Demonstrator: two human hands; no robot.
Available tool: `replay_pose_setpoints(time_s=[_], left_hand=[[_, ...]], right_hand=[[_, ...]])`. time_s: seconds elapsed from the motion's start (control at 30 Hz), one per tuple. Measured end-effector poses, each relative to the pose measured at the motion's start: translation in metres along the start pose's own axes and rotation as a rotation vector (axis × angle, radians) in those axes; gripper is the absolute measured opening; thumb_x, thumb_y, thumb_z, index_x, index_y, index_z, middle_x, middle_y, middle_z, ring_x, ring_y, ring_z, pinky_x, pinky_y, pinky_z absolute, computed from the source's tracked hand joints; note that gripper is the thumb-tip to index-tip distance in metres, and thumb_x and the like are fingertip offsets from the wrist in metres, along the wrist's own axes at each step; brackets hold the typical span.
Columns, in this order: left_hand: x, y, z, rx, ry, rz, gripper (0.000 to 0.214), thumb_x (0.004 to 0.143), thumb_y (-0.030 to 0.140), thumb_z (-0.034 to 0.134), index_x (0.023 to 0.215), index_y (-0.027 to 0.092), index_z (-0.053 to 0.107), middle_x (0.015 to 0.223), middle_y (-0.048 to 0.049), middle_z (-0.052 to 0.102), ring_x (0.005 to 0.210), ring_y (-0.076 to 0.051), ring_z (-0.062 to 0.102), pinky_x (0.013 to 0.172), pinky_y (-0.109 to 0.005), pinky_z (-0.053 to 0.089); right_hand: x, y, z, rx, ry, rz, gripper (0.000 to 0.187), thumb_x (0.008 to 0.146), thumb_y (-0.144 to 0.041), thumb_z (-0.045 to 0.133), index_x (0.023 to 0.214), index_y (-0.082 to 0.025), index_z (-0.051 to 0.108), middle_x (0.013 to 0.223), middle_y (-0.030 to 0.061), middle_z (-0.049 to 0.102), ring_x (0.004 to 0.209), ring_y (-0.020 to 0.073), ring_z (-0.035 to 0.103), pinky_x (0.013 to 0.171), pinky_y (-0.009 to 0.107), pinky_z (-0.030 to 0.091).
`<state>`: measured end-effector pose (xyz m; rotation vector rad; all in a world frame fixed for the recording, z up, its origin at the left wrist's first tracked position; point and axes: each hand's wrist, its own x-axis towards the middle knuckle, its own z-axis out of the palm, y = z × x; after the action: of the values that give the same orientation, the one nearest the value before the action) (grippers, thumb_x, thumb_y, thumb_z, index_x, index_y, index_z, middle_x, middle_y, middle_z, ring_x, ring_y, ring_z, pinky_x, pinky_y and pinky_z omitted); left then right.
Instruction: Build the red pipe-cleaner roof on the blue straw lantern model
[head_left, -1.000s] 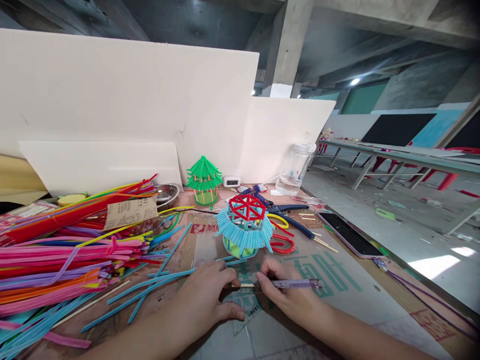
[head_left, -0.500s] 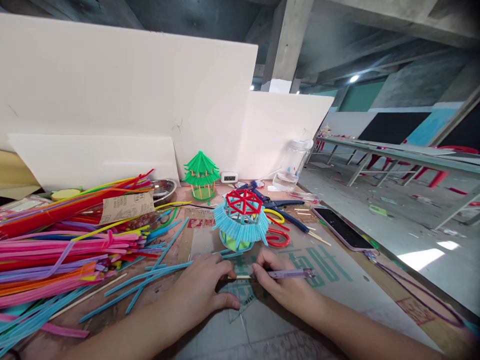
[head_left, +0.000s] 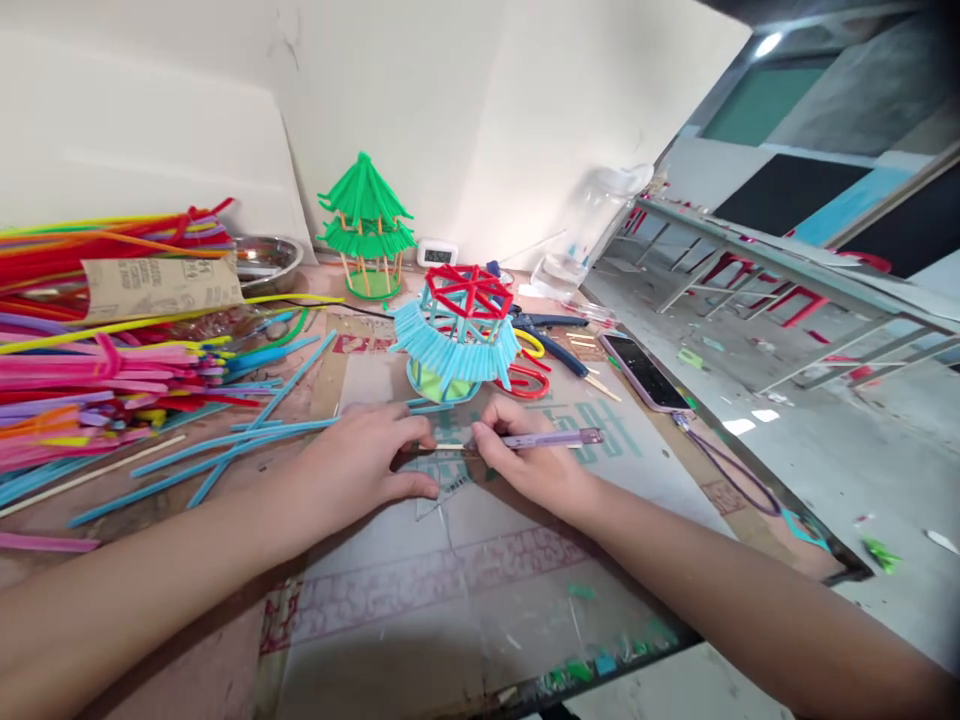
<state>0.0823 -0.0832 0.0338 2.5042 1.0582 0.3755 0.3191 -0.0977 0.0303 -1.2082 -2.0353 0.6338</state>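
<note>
My left hand (head_left: 367,450) rests low on the work surface, its index finger pressing on a thin wooden stick (head_left: 450,447). Its thumb lies apart from that finger, by a clear set square (head_left: 444,493) with small scale marks. Closed around a light purple pen (head_left: 555,439), my right hand (head_left: 521,460) keeps the pen's tip end by the stick. Just beyond both hands stands a small pavilion model (head_left: 457,340) with a pale blue fringe roof and a red spoked frame on top. My left fingers partly hide the stick.
Pipe cleaner bundles (head_left: 90,370) and loose blue ones (head_left: 262,430) lie left. Behind are a green pavilion (head_left: 366,225), metal bowl (head_left: 266,262), small digital clock (head_left: 437,254) and clear jar (head_left: 581,235). Pliers (head_left: 559,350) and a phone (head_left: 646,375) lie right.
My view has tilted down, so things on the table appear higher and the front table edge shows. Both hands keep nearly the same pose around the stick and pen.
</note>
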Motion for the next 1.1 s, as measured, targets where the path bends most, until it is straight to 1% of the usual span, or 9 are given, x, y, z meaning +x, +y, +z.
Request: replay_pose_setpoints(time_s=[0.23,0.4,0.57,0.67,0.8,1.1], left_hand=[[-0.0001,0.0021,-0.0009,0.002,0.0,-0.008,0.034,0.083,0.054,0.068,0.1,0.025,0.065,0.088,-0.0011,0.062,0.088,-0.024,0.059,0.072,-0.031,0.039],[0.0005,0.0036,-0.0014,0.006,0.007,0.002,0.033,0.082,0.052,0.07,0.099,0.024,0.065,0.086,-0.0005,0.063,0.086,-0.023,0.06,0.072,-0.031,0.039],[0.0,0.0042,-0.0022,0.013,0.005,0.005,0.034,0.081,0.053,0.071,0.097,0.024,0.064,0.086,-0.0001,0.062,0.085,-0.022,0.059,0.072,-0.031,0.039],[0.0,0.004,-0.0018,0.02,0.012,0.001,0.033,0.081,0.052,0.071,0.096,0.024,0.064,0.085,0.0,0.061,0.085,-0.022,0.059,0.073,-0.032,0.04],[0.0011,0.0031,-0.0013,0.017,-0.008,-0.007,0.033,0.082,0.053,0.07,0.097,0.024,0.064,0.086,-0.0005,0.062,0.085,-0.022,0.06,0.073,-0.032,0.04],[0.0007,0.0029,-0.0028,0.021,-0.003,0.0,0.033,0.081,0.053,0.071,0.097,0.024,0.064,0.085,-0.0002,0.061,0.084,-0.022,0.059,0.072,-0.031,0.039]], right_hand=[[-0.0002,-0.0005,0.0003,-0.009,-0.013,-0.005,0.025,0.094,-0.033,0.051,0.073,-0.02,0.045,0.063,-0.0033,0.05,0.056,0.0095,0.044,0.056,0.023,0.035],[-0.0006,-0.0013,0.0002,-0.009,-0.018,-0.017,0.025,0.095,-0.033,0.05,0.074,-0.02,0.046,0.063,-0.0031,0.051,0.056,0.0093,0.045,0.055,0.023,0.034],[-0.0005,-0.0029,0.0001,-0.022,-0.013,-0.013,0.025,0.095,-0.032,0.05,0.073,-0.02,0.045,0.062,-0.004,0.048,0.055,0.0087,0.043,0.054,0.023,0.034],[-0.0002,-0.0032,-0.0003,-0.028,-0.009,-0.017,0.026,0.095,-0.033,0.05,0.073,-0.02,0.045,0.063,-0.0039,0.049,0.055,0.0085,0.043,0.055,0.023,0.034],[-0.0001,-0.0026,-0.001,-0.046,-0.012,-0.026,0.025,0.095,-0.032,0.05,0.074,-0.02,0.046,0.063,-0.0034,0.051,0.056,0.0087,0.044,0.056,0.023,0.034],[-0.0002,-0.002,-0.0001,-0.026,-0.007,-0.029,0.025,0.095,-0.032,0.05,0.073,-0.02,0.046,0.063,-0.0037,0.05,0.055,0.0086,0.043,0.055,0.023,0.034]])
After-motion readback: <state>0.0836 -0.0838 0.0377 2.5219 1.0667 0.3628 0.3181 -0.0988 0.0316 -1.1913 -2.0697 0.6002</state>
